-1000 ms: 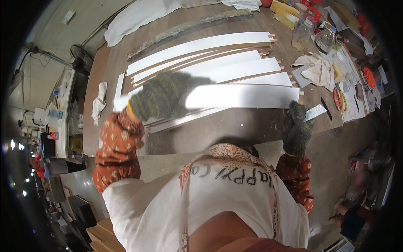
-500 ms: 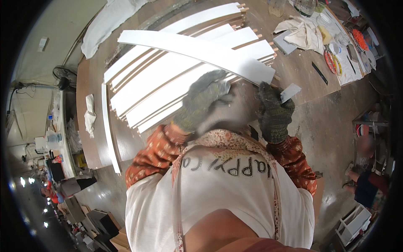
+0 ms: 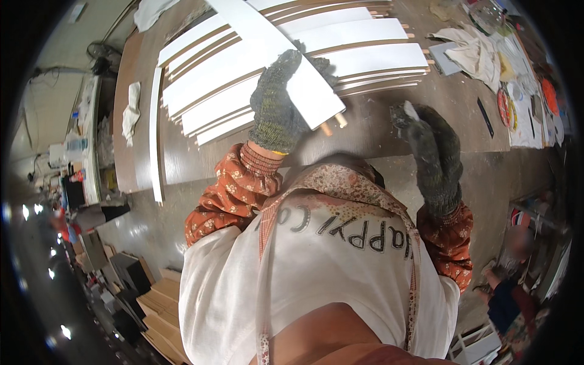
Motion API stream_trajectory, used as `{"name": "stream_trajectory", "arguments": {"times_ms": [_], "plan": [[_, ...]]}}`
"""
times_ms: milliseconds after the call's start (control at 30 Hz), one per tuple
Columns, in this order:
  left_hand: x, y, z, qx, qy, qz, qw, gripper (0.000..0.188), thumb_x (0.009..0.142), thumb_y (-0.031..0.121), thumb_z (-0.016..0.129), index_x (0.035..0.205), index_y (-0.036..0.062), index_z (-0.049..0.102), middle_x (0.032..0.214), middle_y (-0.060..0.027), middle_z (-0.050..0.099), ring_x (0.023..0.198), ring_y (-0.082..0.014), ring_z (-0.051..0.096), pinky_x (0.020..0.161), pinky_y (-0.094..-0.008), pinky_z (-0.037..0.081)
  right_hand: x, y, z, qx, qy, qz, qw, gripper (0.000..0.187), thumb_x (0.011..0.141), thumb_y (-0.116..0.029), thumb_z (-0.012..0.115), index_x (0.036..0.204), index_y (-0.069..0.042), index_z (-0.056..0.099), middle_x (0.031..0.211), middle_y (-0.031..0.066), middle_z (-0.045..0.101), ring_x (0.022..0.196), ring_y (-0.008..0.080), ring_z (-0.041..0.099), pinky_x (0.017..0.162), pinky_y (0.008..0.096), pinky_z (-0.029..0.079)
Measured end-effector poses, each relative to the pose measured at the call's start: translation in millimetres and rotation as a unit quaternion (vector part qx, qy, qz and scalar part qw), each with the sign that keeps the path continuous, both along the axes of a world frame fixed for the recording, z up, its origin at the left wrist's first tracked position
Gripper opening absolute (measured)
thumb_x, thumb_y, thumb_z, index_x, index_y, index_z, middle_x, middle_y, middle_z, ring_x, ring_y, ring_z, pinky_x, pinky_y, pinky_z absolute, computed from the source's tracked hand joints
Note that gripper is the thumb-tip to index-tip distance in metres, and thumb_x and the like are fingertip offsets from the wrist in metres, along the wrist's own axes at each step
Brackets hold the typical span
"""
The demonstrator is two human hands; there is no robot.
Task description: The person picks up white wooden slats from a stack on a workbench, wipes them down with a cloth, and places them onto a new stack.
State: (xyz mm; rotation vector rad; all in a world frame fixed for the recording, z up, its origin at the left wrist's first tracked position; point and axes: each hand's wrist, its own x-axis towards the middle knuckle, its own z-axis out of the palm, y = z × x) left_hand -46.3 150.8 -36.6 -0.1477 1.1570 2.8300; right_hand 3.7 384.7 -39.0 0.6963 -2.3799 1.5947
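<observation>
Across the view's upper half, a brown table [image 3: 137, 167] is bearing white slats [image 3: 213, 88] from ten to one o'clock. Toward twelve, the gloved left hand [image 3: 274, 94] is grasping another slat [image 3: 264, 36], its pegged end pointing to five. Near half-past two, the gloved right hand [image 3: 432, 140] is clutching a blurred pale piece [image 3: 411, 111].

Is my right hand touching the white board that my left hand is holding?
No, the right hand is apart from the white board, with brown tabletop showing between them.
</observation>
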Motion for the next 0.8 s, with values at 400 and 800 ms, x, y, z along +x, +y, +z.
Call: {"name": "stream_trajectory", "arguments": {"times_ms": [400, 800], "plan": [[30, -27, -3, -0.045, 0.048, 0.027, 0.997, 0.036, 0.084, 0.024, 0.059, 0.108, -0.0026, 0.053, 0.100, -0.0182, 0.060, 0.087, -0.0259, 0.062, 0.074, -0.0352, 0.054, -48, -53, -8, 0.092, -0.004, 0.182, 0.979, 0.022, 0.082, -0.005, 0.060, 0.104, -0.001, 0.058, 0.101, 0.0134, 0.059, 0.090, 0.0256, 0.059, 0.074, 0.0349, 0.050], [32, -28, 16, -0.078, -0.027, 0.041, 0.996, 0.035, 0.085, 0.023, 0.057, 0.105, -0.0051, 0.054, 0.086, -0.0164, 0.063, 0.075, -0.0226, 0.064, 0.069, -0.0320, 0.055, -62, -62, -11, 0.148, 0.285, 0.181, 0.929, 0.016, 0.081, -0.011, 0.062, 0.094, -0.003, 0.062, 0.092, 0.0122, 0.062, 0.079, 0.0219, 0.062, 0.067, 0.0321, 0.051]]}}
